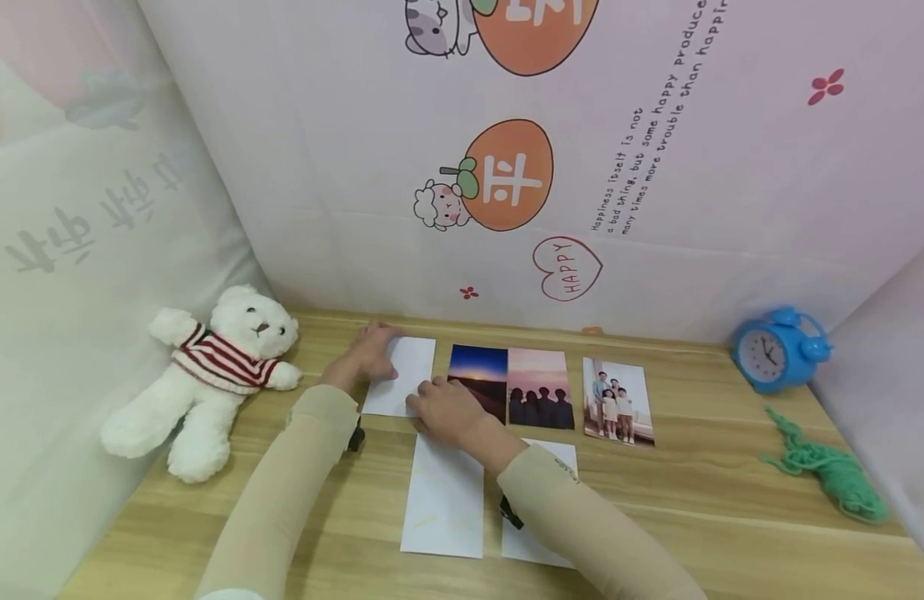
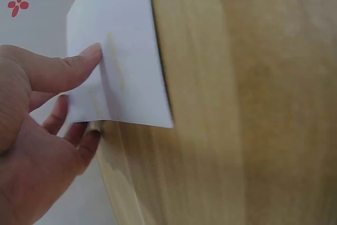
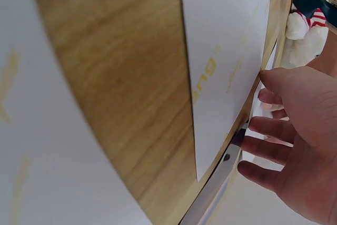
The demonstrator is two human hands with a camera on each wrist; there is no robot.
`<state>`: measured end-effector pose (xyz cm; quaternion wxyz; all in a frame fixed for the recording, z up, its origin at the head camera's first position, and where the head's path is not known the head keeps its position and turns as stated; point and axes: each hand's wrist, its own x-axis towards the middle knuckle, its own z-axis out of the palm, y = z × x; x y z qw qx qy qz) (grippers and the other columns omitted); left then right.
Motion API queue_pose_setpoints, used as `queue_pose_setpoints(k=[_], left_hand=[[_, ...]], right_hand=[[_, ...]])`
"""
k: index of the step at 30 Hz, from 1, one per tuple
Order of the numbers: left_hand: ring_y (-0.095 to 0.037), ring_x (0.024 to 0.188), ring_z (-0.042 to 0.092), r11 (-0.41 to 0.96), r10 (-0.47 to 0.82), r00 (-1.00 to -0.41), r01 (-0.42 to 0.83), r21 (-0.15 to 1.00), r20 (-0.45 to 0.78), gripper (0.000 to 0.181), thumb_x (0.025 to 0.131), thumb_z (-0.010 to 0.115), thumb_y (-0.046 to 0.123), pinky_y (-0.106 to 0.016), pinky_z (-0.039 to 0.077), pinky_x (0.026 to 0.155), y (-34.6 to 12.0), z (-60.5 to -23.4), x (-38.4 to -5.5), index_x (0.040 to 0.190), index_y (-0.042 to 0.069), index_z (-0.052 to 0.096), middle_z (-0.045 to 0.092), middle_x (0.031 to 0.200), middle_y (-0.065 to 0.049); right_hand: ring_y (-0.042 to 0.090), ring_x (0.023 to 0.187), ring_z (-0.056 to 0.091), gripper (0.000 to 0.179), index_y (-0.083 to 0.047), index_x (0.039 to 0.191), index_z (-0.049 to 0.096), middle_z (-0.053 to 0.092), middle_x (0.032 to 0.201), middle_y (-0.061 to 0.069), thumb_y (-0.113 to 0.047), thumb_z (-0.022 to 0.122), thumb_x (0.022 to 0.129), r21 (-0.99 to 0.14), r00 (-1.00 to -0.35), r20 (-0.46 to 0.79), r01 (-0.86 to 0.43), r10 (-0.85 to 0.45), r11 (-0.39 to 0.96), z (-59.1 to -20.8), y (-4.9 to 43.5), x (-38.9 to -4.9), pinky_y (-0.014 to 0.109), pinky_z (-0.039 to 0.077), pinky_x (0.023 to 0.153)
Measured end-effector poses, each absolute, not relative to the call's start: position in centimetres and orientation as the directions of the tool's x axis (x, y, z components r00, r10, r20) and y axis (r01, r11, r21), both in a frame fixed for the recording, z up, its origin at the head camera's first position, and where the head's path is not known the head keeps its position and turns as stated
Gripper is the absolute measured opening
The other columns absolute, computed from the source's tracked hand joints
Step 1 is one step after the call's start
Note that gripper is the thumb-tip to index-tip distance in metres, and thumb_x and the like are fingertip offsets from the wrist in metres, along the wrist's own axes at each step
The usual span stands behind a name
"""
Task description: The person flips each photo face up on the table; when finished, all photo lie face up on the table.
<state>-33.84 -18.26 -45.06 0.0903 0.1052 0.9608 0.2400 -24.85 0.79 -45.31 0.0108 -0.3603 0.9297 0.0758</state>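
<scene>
My left hand point(image 1: 367, 354) pinches the left end of a blank white card point(image 1: 405, 379), thumb on its upper face and fingers at its edge. In the left wrist view this card point(image 2: 118, 61) bends slightly near the thumb point(image 2: 79, 67). My right hand point(image 1: 450, 408) is at the card's lower right corner, its fingers loosely bent; the contact there is partly hidden. Just right of it lie a sunset photo point(image 1: 478, 371) and a photo of silhouetted people point(image 1: 540, 392). A second white card point(image 1: 442, 500) lies below the right hand.
A family photo point(image 1: 619, 404) lies farther right. Another white card point(image 1: 532, 537) is partly under the right forearm. A white teddy bear point(image 1: 222, 367) sits at the left; a blue alarm clock point(image 1: 765, 354) and green yarn point(image 1: 844, 479) are at the right of the wooden table point(image 1: 701, 500).
</scene>
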Motion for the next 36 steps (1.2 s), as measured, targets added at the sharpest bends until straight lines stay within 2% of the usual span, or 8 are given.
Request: queue_pose_setpoints(k=[6, 14, 17, 21, 25, 30, 33, 36], left_hand=[[-0.048, 0.143, 0.04, 0.833, 0.212, -0.975, 0.143, 0.535, -0.07, 0.077, 0.076, 0.079, -0.001, -0.059, 0.04, 0.12, -18.4, -45.4, -33.9, 0.148, 0.005, 0.053, 0.037, 0.154, -0.03], [-0.046, 0.145, 0.045, 0.777, 0.168, -0.985, 0.115, 0.619, -0.027, 0.071, 0.083, 0.06, -0.011, -0.055, 0.038, 0.124, -18.9, -45.4, -34.5, 0.151, -0.004, 0.044, 0.045, 0.155, -0.031], [-0.045, 0.134, 0.052, 0.737, 0.151, -0.988, 0.099, 0.668, -0.02, 0.065, 0.084, 0.054, -0.011, -0.052, 0.046, 0.116, -19.2, -45.5, -34.6, 0.148, -0.006, 0.046, 0.052, 0.145, -0.033], [-0.035, 0.112, 0.056, 0.647, 0.098, -0.995, 0.047, 0.761, -0.022, 0.049, 0.091, 0.054, -0.007, -0.041, 0.052, 0.094, -19.8, -45.6, -34.6, 0.14, -0.005, 0.055, 0.057, 0.128, -0.028], [-0.032, 0.11, 0.057, 0.576, 0.071, -0.997, 0.018, 0.817, -0.029, 0.042, 0.092, 0.06, -0.001, -0.033, 0.053, 0.086, -20.4, -45.2, -34.7, 0.134, -0.005, 0.06, 0.058, 0.126, -0.026], [-0.029, 0.115, 0.054, 0.502, 0.045, -0.993, -0.071, 0.862, -0.108, 0.039, 0.097, 0.061, 0.003, -0.026, 0.051, 0.083, -20.9, -44.8, -34.5, 0.135, -0.003, 0.063, 0.056, 0.136, -0.024], [-0.025, 0.114, 0.056, 0.423, 0.032, -0.985, -0.139, 0.896, -0.168, 0.038, 0.099, 0.061, 0.004, -0.026, 0.053, 0.083, -21.0, -44.5, -34.3, 0.136, -0.002, 0.063, 0.056, 0.14, -0.022], [-0.024, 0.109, 0.06, 0.327, 0.044, -0.979, -0.175, 0.929, -0.2, 0.04, 0.1, 0.058, 0.005, -0.029, 0.057, 0.087, -20.8, -44.0, -34.1, 0.139, -0.003, 0.06, 0.057, 0.138, -0.021]], right_hand=[[0.023, 0.121, 0.065, 0.035, -0.022, 0.134, 0.065, 0.069, 0.134, 0.004, -0.041, 0.055, 0.107, 0.149, -0.735, -0.082, -0.677, -0.673, 0.721, -45.0, 0.6, -24.8, 0.039, 0.055, 0.105], [0.023, 0.121, 0.067, 0.035, -0.023, 0.134, 0.065, 0.071, 0.131, 0.003, -0.042, 0.055, 0.106, 0.186, -0.736, -0.071, -0.673, -0.673, 0.716, -45.0, 0.4, -25.1, 0.042, 0.053, 0.11], [0.023, 0.12, 0.067, 0.035, -0.022, 0.133, 0.065, 0.071, 0.129, 0.003, -0.042, 0.055, 0.106, 0.195, -0.736, -0.075, -0.672, -0.673, 0.714, -45.1, 0.4, -25.0, 0.043, 0.053, 0.11], [0.024, 0.12, 0.067, 0.036, -0.022, 0.134, 0.062, 0.07, 0.127, 0.004, -0.043, 0.055, 0.106, 0.206, -0.739, -0.078, -0.669, -0.67, 0.714, -45.2, 0.3, -24.8, 0.043, 0.053, 0.11], [0.023, 0.118, 0.068, 0.043, -0.024, 0.142, 0.053, 0.07, 0.125, 0.003, -0.047, 0.055, 0.105, 0.23, -0.751, -0.074, -0.653, -0.656, 0.722, -45.1, 0.2, -24.6, 0.041, 0.054, 0.107], [0.021, 0.112, 0.072, 0.068, -0.029, 0.161, 0.03, 0.071, 0.126, 0.002, -0.056, 0.054, 0.103, 0.254, -0.761, -0.086, -0.641, -0.643, 0.724, -44.8, -0.3, -24.5, 0.04, 0.055, 0.104], [0.02, 0.106, 0.074, 0.077, -0.031, 0.166, 0.019, 0.071, 0.126, 0.003, -0.059, 0.053, 0.103, 0.257, -0.762, -0.087, -0.639, -0.641, 0.725, -44.8, -0.6, -24.6, 0.04, 0.056, 0.101], [0.02, 0.1, 0.074, 0.077, -0.032, 0.167, 0.015, 0.071, 0.121, 0.003, -0.056, 0.052, 0.104, 0.259, -0.767, -0.066, -0.631, -0.639, 0.731, -44.9, -0.7, -24.7, 0.038, 0.059, 0.094]])
